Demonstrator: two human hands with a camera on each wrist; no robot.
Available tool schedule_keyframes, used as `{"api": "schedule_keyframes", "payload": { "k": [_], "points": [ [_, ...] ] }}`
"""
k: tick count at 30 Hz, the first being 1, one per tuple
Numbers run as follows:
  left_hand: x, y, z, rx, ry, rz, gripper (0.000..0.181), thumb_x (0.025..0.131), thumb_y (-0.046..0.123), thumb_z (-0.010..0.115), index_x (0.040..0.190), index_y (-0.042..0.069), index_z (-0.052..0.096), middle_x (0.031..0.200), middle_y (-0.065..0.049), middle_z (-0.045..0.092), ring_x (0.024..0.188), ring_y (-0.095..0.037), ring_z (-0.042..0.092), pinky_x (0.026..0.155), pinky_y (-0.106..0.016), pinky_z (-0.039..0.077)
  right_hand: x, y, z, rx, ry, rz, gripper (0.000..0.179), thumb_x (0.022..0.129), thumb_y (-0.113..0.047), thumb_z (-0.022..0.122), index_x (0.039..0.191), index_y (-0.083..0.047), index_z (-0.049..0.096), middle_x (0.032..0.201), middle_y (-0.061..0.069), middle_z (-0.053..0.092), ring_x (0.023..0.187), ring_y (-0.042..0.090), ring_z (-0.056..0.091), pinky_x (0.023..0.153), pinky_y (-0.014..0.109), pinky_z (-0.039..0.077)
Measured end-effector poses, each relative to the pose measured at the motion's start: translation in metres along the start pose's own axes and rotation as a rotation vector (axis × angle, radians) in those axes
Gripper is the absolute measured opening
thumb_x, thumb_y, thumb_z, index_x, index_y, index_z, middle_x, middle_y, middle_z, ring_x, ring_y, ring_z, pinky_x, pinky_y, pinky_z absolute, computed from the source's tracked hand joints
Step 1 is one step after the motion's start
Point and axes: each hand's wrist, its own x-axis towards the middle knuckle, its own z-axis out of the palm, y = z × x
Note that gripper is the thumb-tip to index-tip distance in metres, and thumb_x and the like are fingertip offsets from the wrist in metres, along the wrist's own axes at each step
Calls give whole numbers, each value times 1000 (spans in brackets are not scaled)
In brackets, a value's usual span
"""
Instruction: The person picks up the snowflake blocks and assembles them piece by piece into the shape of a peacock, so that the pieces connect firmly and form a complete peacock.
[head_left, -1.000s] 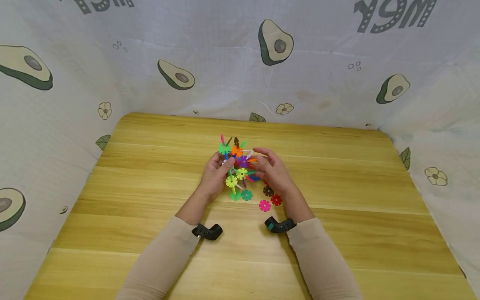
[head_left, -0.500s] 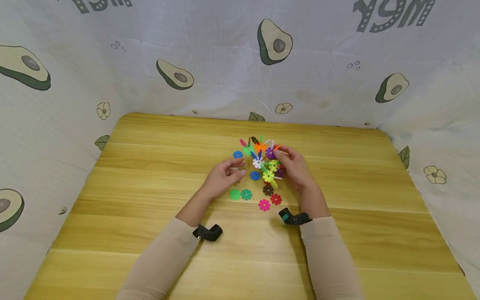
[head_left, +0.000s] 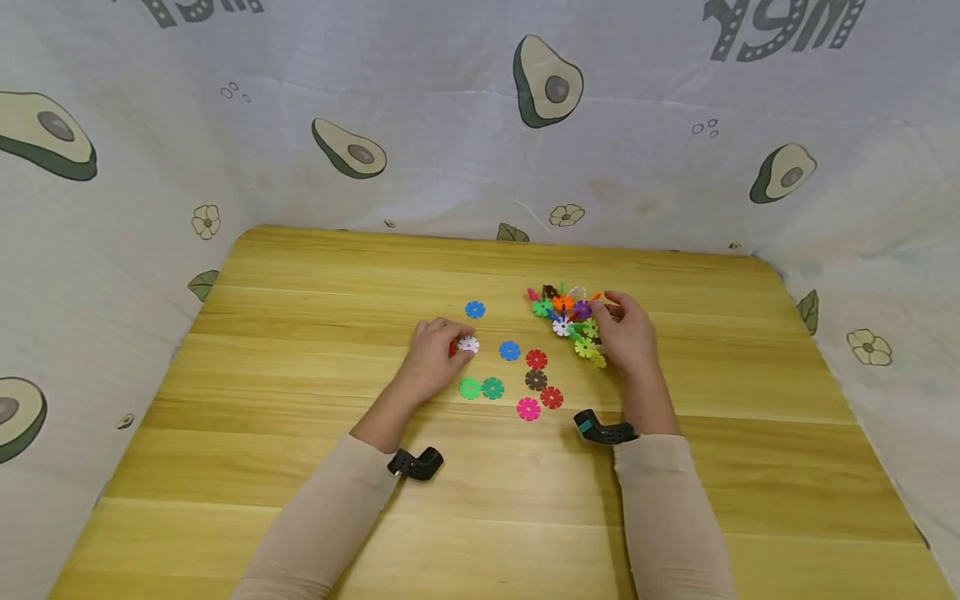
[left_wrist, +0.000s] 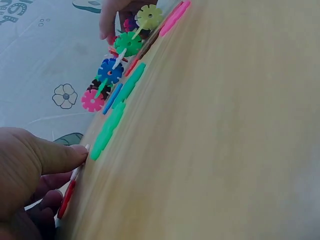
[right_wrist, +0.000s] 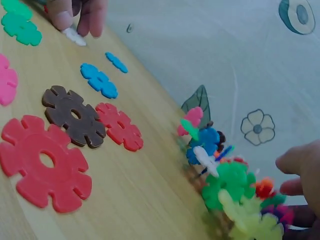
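My left hand [head_left: 431, 358] is at a white snowflake disc [head_left: 468, 345], pinching its edge between thumb and finger. A red disc [left_wrist: 66, 199] lies partly hidden under that hand. My right hand [head_left: 628, 333] grips the right side of a spiky cluster of joined snowflake discs [head_left: 562, 325], thumb by its purple disc [head_left: 582, 309]. The cluster is low over or on the table; contact cannot be told. It mixes green, orange, white, yellow, blue and pink discs. In the right wrist view, some right fingers [right_wrist: 295, 170] stand apart from the pieces.
Loose discs lie flat between the hands: two blue, a light green [head_left: 469, 388], a teal [head_left: 492, 388], two red, a brown [head_left: 536, 380] and a pink [head_left: 528, 408]. The wooden table [head_left: 337, 275] ends at a printed cloth [head_left: 450, 125] behind.
My right hand has carried the cluster from the middle to the right, exposing loose discs. My left hand has let go of the cluster and come down to the white disc.
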Motion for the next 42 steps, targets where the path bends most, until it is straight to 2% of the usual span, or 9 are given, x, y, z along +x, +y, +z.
{"api": "schedule_keyframes", "payload": {
  "k": [3, 7, 11, 16, 20, 24, 32, 36, 42],
  "points": [
    [0, 0, -1, -20, -9, -15, 32, 94, 15, 75, 125, 9, 71, 127, -11, 69, 118, -31, 56, 102, -43, 49, -3, -4, 1, -61, 75, -76, 53, 106, -37, 53, 151, -10, 48, 153, 18, 51, 139, 40, 50, 113, 54, 47],
    [1, 0, -1, -60, -21, -46, 34, 92, 14, 77, 125, 9, 71, 124, -9, 70, 119, -29, 58, 104, -42, 50, -10, -17, 13, -71, 126, -282, 38, 101, -21, 64, 135, -4, 63, 137, 20, 63, 121, 39, 61, 101, 53, 54],
    [0, -1, -1, -83, -29, -57, 36, 91, 16, 79, 124, 9, 71, 121, -9, 70, 119, -28, 57, 104, -41, 50, -22, -30, 34, -136, -43, -438, 30, 96, -15, 70, 123, -2, 70, 113, 17, 71, 97, 31, 65, 83, 43, 59],
    [1, -3, -1, -91, -40, -49, 30, 93, 17, 77, 121, 9, 73, 114, -9, 72, 111, -27, 58, 97, -41, 52, -32, -37, 61, -360, -311, -386, 39, 93, -31, 76, 123, -8, 69, 116, 12, 67, 102, 28, 63, 89, 43, 57],
    [2, -5, 0, -84, -32, -13, 23, 98, 21, 70, 116, 7, 76, 110, -11, 75, 106, -28, 59, 96, -43, 52, -34, -36, 75, -419, -330, -376, 34, 93, -32, 76, 117, -9, 69, 110, 10, 64, 101, 26, 60, 91, 44, 55],
    [2, -6, 1, -176, -4, -31, 26, 104, 28, 62, 114, 8, 76, 106, -8, 75, 99, -23, 61, 91, -38, 53, -33, -33, 83, -217, -279, -390, 22, 94, -24, 76, 107, -9, 66, 100, 9, 67, 90, 22, 61, 82, 35, 54],
    [1, -1, -2, -556, 26, -116, 24, 102, 28, 63, 110, 7, 70, 84, -10, 74, 81, -20, 66, 69, -24, 47, -33, -28, 98, 334, -235, -422, 20, 93, -10, 75, 105, 1, 64, 98, 13, 69, 83, 10, 66, 76, 19, 56],
    [2, -1, -2, -605, 28, -123, 22, 102, 26, 63, 106, 5, 70, 78, -9, 71, 75, -19, 63, 65, -21, 45, -35, -28, 99, 439, -264, -442, 19, 93, -2, 72, 107, 6, 62, 97, 17, 68, 80, 6, 67, 75, 19, 59],
    [2, -2, -2, -642, 34, -136, 24, 103, 27, 63, 105, 4, 69, 75, -6, 69, 69, -18, 58, 61, -20, 45, -35, -27, 99, 439, -278, -490, 16, 92, 0, 73, 104, 6, 66, 100, 25, 69, 82, 5, 69, 76, 18, 59]
  ]
}}
